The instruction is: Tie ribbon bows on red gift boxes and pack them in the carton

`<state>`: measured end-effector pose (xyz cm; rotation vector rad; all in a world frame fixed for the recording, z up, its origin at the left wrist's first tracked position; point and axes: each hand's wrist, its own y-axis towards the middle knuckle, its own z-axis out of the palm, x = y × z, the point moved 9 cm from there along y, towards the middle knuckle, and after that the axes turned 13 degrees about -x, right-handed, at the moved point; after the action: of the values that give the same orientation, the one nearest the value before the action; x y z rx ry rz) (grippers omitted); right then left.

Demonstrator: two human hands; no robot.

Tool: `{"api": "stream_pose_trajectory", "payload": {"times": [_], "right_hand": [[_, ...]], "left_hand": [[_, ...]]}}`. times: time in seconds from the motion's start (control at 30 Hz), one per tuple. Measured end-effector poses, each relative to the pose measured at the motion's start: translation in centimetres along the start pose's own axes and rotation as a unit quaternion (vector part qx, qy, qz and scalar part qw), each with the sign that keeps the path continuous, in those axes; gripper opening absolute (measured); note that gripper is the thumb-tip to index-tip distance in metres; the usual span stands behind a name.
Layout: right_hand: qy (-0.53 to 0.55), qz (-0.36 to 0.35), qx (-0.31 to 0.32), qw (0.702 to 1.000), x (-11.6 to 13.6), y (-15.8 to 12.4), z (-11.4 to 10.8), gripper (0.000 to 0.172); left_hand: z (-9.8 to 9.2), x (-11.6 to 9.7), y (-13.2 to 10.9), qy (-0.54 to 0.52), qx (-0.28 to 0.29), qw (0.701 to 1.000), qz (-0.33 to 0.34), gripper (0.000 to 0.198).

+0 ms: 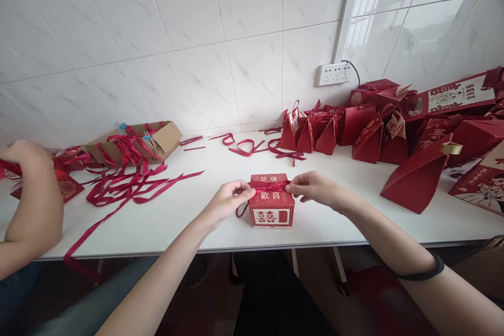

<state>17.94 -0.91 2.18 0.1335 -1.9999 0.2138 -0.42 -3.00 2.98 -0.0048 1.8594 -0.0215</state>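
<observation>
A small red and white gift box [271, 215] with Chinese characters stands on the white table in front of me. Across its top runs a dark red ribbon [270, 187], gathered in a knot or bow at the middle. My left hand [233, 197] pinches the ribbon at the box's left side. On the other side, my right hand [309, 187] has its thumb and finger closed on the ribbon's right part. A dark red cord loop hangs at the box's left side.
Loose red ribbons [129, 181] spill from a cardboard box [167, 139] at left. Ribbon scraps [246, 148] lie by the wall. Many red gift boxes [417, 168] crowd the right side. Another person's arm [35, 199] is at far left. A socket strip [334, 74] is on the wall.
</observation>
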Motion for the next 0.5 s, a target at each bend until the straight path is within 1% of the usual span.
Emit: {"api": "stream_pose_trajectory", "payload": {"times": [0.13, 0.23, 0.3, 0.37, 0.5], "right_hand": [[0.058, 0.021, 0.014, 0.998, -0.1, 0.0, 0.2, 0.030], [0.065, 0.012, -0.002, 0.998, 0.2, 0.0, 0.1, 0.027], [0.069, 0.011, -0.015, 0.997, 0.3, 0.0, 0.0, 0.027], [0.078, 0.013, -0.014, 0.997, 0.3, -0.1, 0.2, 0.028], [0.100, 0.023, -0.007, 0.995, 0.1, -0.1, 0.5, 0.031]], "left_hand": [[-0.8, -0.9, 0.1, 0.028, -0.018, 0.999, 0.040, 0.031], [-1.2, -1.3, 0.1, 0.008, -0.040, 0.998, 0.037, 0.031], [-1.1, -1.4, 0.2, -0.037, -0.046, 0.998, 0.021, 0.031], [-0.6, -1.6, 0.2, -0.103, -0.037, 0.994, 0.005, 0.031], [0.8, -1.8, 0.6, -0.236, -0.002, 0.971, -0.033, 0.036]]}}
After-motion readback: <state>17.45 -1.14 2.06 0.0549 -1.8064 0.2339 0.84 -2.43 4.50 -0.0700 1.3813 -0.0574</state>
